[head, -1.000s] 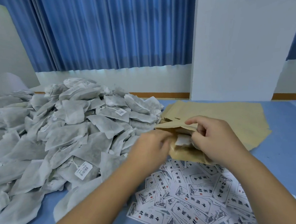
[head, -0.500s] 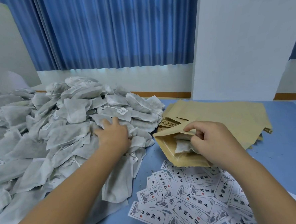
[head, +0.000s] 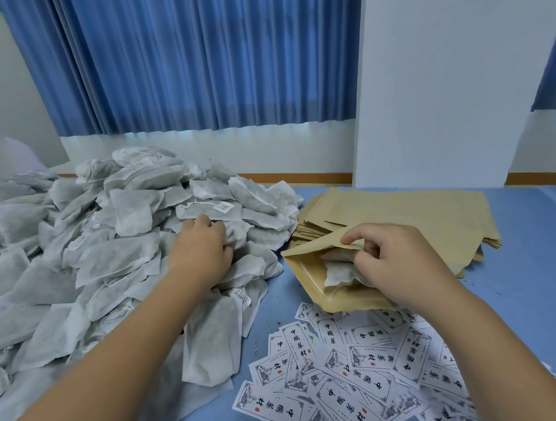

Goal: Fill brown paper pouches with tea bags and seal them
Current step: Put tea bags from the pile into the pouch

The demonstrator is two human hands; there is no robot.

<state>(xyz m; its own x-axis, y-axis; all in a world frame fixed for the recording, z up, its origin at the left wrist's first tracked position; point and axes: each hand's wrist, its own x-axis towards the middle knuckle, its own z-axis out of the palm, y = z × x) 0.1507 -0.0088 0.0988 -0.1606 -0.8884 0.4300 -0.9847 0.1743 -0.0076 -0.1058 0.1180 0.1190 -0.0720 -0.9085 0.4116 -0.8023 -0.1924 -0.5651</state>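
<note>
The pouch [head: 305, 260] lay on the bench [head: 533, 259] beside the heap of tea bags [head: 116, 256], mouth facing it for a short carry. The right hand [head: 400, 268] pinched its top lip up to hold it open; the left hand [head: 201, 247] curled round a tea bag [head: 237, 234].

Left hand [head: 204, 244] palm down, fingers curled, gripping a tea bag [head: 238, 234]; bare forearm runs in from the table's [head: 533, 259] near left corner. Right hand [head: 394, 265] knuckles up, fingers bent, pinching top lip of a brown paper pouch [head: 311, 249]; forearm from near right corner.
</note>
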